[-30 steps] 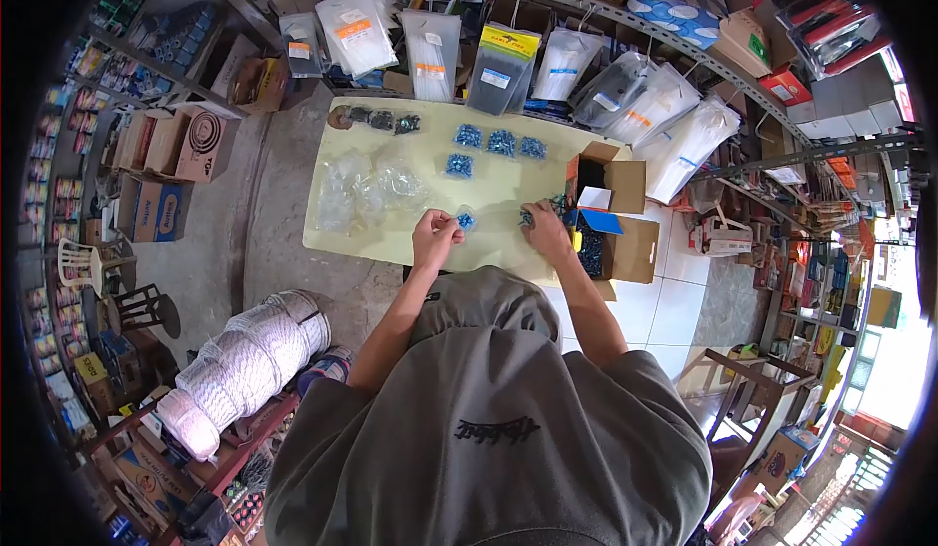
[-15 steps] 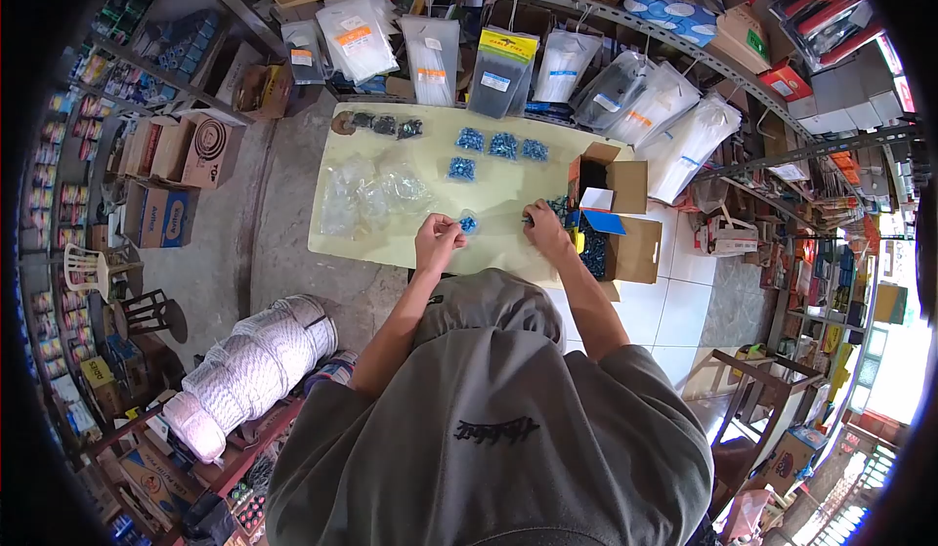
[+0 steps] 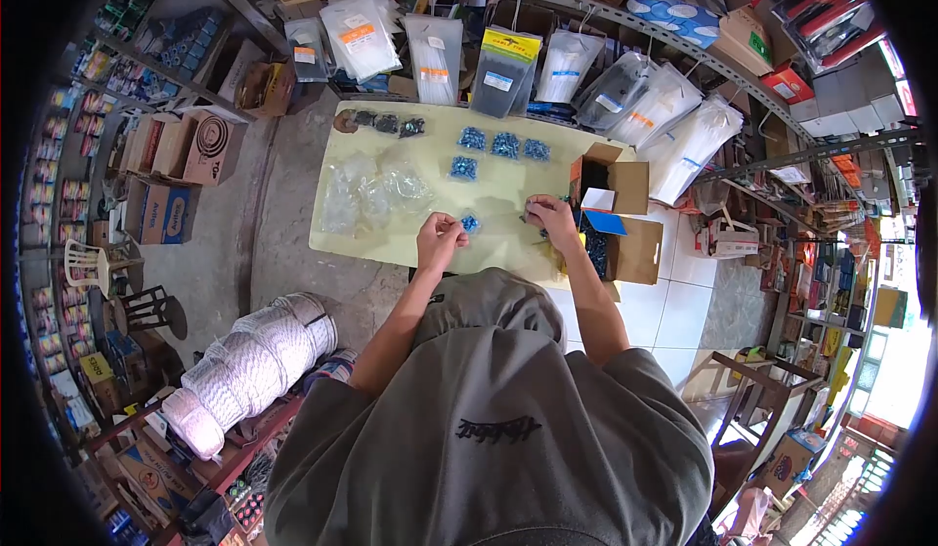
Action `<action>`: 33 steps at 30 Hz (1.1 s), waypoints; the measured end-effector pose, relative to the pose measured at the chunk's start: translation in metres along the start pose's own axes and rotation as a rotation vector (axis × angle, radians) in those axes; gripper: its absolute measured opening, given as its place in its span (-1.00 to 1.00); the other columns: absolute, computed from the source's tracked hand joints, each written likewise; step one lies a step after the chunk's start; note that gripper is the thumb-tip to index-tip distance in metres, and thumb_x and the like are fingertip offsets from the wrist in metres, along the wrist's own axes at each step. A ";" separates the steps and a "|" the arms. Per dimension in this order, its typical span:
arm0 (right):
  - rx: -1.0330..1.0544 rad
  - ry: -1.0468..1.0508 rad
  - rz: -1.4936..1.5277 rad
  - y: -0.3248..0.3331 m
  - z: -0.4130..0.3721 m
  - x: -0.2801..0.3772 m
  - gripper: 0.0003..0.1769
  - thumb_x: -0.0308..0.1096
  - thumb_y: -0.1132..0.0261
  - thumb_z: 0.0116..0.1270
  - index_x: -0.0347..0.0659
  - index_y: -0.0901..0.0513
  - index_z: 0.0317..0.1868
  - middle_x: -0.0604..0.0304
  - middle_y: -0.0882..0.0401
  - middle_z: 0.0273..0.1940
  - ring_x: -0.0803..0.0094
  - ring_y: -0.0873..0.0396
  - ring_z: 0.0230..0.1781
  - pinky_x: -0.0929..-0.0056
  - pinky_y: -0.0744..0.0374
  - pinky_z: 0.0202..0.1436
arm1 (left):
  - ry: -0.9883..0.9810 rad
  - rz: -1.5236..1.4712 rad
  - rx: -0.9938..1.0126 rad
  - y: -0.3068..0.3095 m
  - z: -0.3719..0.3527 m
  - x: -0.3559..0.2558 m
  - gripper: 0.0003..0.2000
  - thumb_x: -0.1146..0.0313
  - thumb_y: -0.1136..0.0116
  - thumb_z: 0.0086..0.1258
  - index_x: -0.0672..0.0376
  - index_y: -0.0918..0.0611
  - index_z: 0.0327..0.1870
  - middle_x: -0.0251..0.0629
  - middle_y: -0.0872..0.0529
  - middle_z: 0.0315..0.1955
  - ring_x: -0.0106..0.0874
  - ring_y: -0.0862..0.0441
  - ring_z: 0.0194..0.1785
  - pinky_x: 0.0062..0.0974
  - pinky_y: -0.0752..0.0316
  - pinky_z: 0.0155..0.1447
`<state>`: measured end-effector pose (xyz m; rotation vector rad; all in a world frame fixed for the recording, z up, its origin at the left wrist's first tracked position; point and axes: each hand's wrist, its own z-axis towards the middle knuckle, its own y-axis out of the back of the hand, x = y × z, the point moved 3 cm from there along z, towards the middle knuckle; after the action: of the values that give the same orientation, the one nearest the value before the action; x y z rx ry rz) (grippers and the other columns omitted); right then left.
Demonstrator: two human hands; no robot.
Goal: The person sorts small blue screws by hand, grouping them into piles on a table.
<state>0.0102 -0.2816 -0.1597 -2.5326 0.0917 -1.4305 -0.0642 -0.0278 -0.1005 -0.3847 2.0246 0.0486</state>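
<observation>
On the left of the desk (image 3: 503, 192) lie clear bags (image 3: 376, 189), untouched. At the near edge the left hand (image 3: 440, 240) has barely moved, and its fingers pinch a small blue packet (image 3: 470, 223) just above the desk. Further right, the right hand (image 3: 554, 219) has slid off the desk's middle towards the open box (image 3: 598, 177), fingers curled narrow. Whether they hold anything I cannot tell. It looks like another pick beside the box, with the packet waiting.

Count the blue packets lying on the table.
5 packets: three in a far row, one just nearer, one at the left hand. More may hide under the right hand.
</observation>
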 end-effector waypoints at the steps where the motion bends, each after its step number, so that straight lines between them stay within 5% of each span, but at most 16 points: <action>1: 0.002 -0.001 0.000 -0.005 -0.003 0.003 -0.83 -0.46 -0.32 0.23 -0.36 -0.65 -0.19 0.24 -0.62 -0.28 0.47 -0.63 -0.29 0.53 -0.62 -0.21 | -0.003 0.002 0.002 0.000 0.000 -0.001 -0.90 0.55 -0.14 0.33 0.32 -0.47 -0.22 -0.23 -0.55 -0.41 -0.44 -0.67 -0.40 -0.48 -0.69 -0.28; 3: 0.026 -0.027 0.261 -0.017 -0.009 0.010 -0.86 -0.51 -0.25 0.31 -0.38 -0.62 -0.15 0.20 -0.62 -0.25 0.43 -0.63 -0.22 0.51 -0.63 -0.10 | 0.005 0.007 -0.004 -0.001 0.000 -0.002 -0.90 0.55 -0.14 0.33 0.32 -0.47 -0.22 -0.23 -0.55 -0.40 -0.44 -0.67 -0.40 -0.48 -0.69 -0.28; 9: 0.245 -0.076 0.343 -0.063 -0.025 0.037 -0.87 -0.51 -0.22 0.35 -0.31 -0.61 -0.12 0.18 -0.63 -0.16 0.43 -0.63 -0.14 0.46 -0.61 0.09 | 0.009 -0.006 -0.004 -0.002 0.001 0.000 -0.89 0.56 -0.13 0.33 0.33 -0.46 -0.20 -0.23 -0.55 -0.40 -0.44 -0.67 -0.39 -0.49 -0.69 -0.29; 33: 0.383 -0.186 0.285 -0.118 -0.034 0.035 -0.84 -0.47 -0.24 0.36 -0.34 -0.60 -0.09 0.14 -0.63 -0.13 0.42 -0.63 -0.11 0.47 -0.64 0.06 | -0.004 0.021 -0.023 0.001 0.001 -0.003 -0.88 0.57 -0.12 0.34 0.37 -0.47 -0.19 -0.16 -0.57 -0.38 -0.37 -0.71 -0.37 -0.48 -0.71 -0.30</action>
<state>-0.0078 -0.1786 -0.0862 -2.2176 0.1270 -0.9927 -0.0621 -0.0263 -0.0985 -0.3775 2.0261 0.0855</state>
